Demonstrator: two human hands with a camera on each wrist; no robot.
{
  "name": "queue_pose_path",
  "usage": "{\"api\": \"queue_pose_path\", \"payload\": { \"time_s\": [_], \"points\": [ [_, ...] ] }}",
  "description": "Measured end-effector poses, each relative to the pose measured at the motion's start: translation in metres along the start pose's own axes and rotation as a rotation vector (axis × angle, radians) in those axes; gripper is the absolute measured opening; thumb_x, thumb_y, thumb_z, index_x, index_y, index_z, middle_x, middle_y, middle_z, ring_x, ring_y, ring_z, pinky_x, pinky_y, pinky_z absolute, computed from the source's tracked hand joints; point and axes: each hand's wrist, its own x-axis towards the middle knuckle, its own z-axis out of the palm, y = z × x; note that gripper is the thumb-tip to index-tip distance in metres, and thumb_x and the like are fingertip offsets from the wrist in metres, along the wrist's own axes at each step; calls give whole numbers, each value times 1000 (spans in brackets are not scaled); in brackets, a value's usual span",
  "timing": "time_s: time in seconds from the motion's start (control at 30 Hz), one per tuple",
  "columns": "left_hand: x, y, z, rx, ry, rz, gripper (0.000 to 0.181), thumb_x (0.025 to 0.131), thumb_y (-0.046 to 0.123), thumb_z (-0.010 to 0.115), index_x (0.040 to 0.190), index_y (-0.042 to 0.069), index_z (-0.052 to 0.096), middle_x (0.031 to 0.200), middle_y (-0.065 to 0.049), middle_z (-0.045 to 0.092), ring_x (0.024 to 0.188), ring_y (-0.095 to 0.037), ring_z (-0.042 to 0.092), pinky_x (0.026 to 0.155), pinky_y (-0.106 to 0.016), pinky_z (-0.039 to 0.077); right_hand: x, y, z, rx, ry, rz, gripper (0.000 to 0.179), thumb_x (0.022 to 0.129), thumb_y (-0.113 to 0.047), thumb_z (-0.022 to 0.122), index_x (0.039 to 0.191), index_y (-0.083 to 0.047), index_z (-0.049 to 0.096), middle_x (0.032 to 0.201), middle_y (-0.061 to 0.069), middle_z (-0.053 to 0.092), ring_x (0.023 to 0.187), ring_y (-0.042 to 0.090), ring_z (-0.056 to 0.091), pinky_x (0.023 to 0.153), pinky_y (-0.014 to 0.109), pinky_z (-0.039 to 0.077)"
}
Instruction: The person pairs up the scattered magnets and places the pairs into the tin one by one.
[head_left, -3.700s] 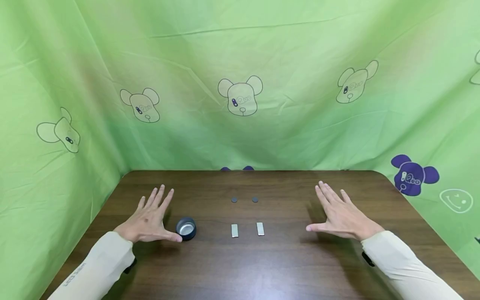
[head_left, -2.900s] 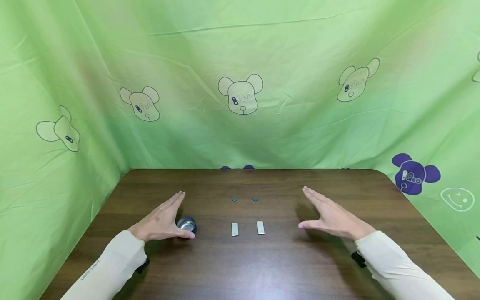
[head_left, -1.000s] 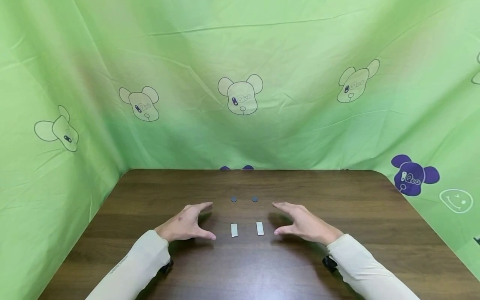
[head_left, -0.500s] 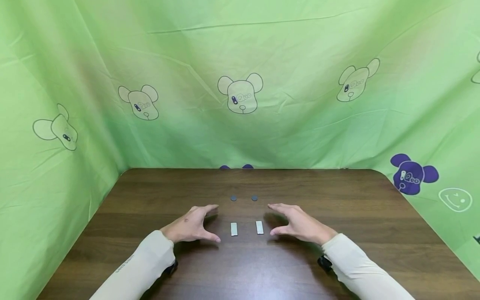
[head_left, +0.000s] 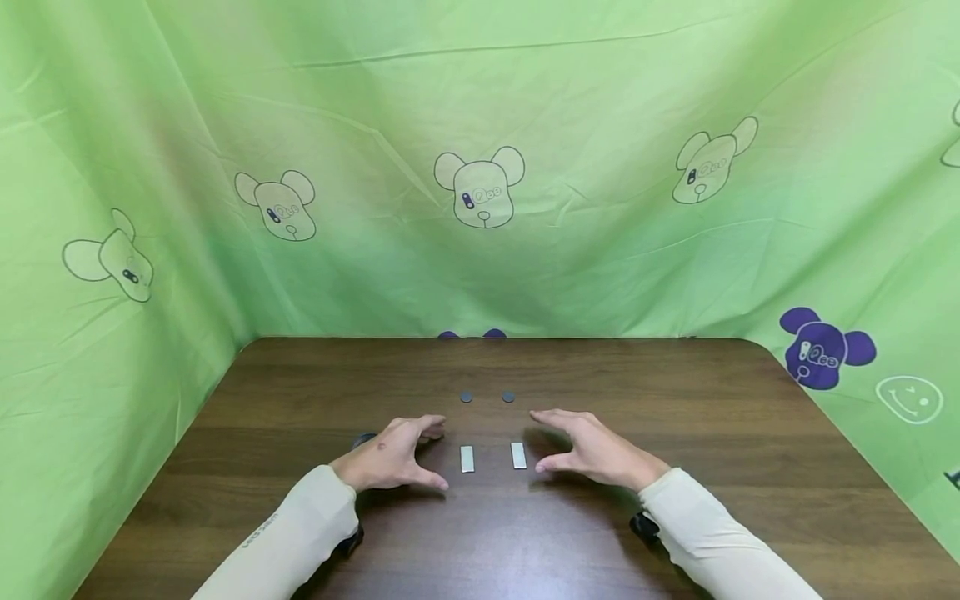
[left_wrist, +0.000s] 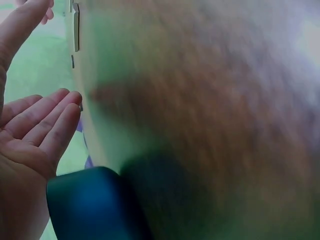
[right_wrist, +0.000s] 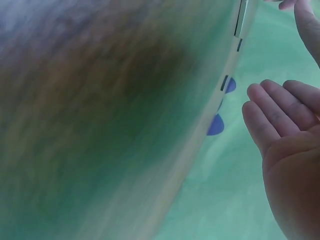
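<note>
My left hand (head_left: 393,454) hovers over the table left of two pale flat rectangular bars (head_left: 467,459), thumb and fingers spread apart and holding nothing. Facing it from the right is my right hand (head_left: 603,450), likewise spread, its thumb close to the right-hand bar (head_left: 518,456). Beyond the bars lie two small dark discs, a left disc (head_left: 467,397) and a right disc (head_left: 508,397). A dark round container (head_left: 364,439) is mostly hidden behind my left hand; its smooth dark blue side (left_wrist: 90,205) fills the lower part of the left wrist view.
The brown wooden table (head_left: 480,533) spans the view below the hands. A green curtain (head_left: 360,275) printed with bear heads hangs behind it and along both sides. Each wrist wears a black band, and the right band (head_left: 645,527) shows under the cuff.
From wide apart, both hands have moved inward to either side of the bars. My left hand has passed over the round container, whose rim shows again behind it. Bars and discs stay put.
</note>
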Motion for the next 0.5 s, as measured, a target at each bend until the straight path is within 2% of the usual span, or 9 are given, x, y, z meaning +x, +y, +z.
{"api": "queue_pose_path", "payload": {
  "time_s": [0.2, 0.5],
  "points": [
    [4, 3, 3, 12, 3, 1, 86, 75, 34, 89, 140, -5, 49, 129, -12, 64, 120, -26, 59, 103, -42, 46, 2, -1, 0, 24, -14, 23, 71, 84, -29, 81, 133, 14, 54, 132, 27, 59, 122, 42, 56, 101, 52, 45],
    [11, 5, 7, 42, 17, 36, 77, 76, 30, 89, 134, -6, 54, 124, -12, 66, 116, -26, 61, 100, -41, 48, 4, -3, 5, 63, -36, 58, 72, 83, -29, 81, 134, 13, 53, 134, 25, 59, 124, 40, 56, 102, 50, 45]
  ]
}}
